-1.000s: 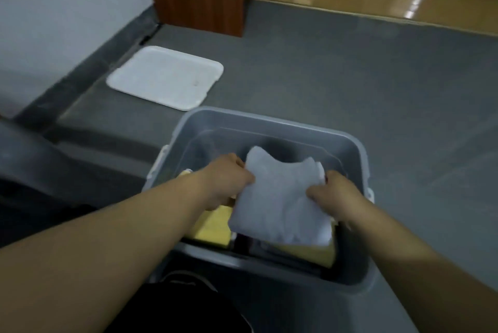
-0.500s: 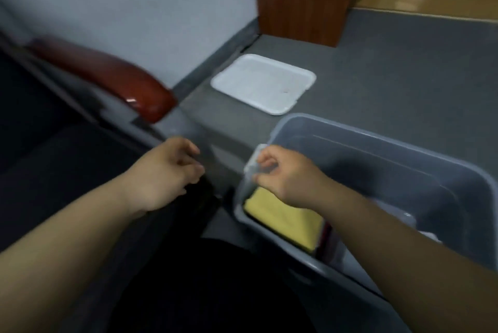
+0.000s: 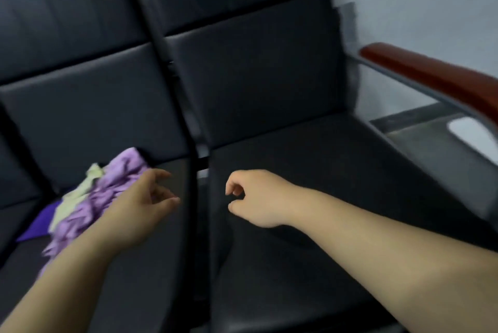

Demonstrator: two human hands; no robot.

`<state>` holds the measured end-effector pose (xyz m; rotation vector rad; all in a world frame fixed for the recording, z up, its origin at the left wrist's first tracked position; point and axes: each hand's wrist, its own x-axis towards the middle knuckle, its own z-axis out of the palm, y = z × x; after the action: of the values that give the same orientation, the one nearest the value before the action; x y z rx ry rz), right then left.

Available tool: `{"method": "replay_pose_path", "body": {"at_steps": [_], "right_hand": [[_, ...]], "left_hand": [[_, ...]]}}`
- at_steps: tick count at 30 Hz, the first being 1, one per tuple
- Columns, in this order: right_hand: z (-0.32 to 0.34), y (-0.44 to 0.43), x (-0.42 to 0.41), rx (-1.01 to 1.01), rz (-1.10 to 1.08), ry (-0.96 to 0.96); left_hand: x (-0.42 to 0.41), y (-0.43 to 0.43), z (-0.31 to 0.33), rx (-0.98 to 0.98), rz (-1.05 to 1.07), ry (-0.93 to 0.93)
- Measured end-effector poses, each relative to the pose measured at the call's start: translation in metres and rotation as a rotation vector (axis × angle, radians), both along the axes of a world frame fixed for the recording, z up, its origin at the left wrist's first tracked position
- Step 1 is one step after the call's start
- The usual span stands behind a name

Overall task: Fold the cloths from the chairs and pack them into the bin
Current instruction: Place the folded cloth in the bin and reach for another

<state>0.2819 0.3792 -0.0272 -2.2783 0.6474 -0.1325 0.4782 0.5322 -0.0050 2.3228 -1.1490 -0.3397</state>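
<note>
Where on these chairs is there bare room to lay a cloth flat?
The right seat is bare between the black divider bar and the red-brown armrest. The left seat is crowded: the cloth pile covers its left part.

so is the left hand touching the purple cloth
Cannot tell. In the head view the left hand overlaps the purple cloth, and blur hides any contact or gap.
</note>
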Motion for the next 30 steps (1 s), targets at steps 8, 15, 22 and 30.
{"method": "replay_pose_path", "body": {"at_steps": [8, 15, 22, 30], "right_hand": [[-0.022, 0.059, 0.173, -0.046, 0.157, 0.037], [-0.069, 0.068, 0.303, -0.105, 0.09, 0.058], [-0.103, 0.068, 0.333, -0.31, 0.058, 0.144], [-0.084, 0.062, 0.304, 0.318, -0.345, -0.331]], "left_hand": [[0.129, 0.107, -0.068, -0.049, 0.386, -0.134], [0.172, 0.114, -0.113, 0.126, 0.552, -0.115], [0.188, 0.112, -0.112, -0.106, 0.649, -0.092], [0.137, 0.093, -0.058, -0.64, 0.3, 0.418]]}}
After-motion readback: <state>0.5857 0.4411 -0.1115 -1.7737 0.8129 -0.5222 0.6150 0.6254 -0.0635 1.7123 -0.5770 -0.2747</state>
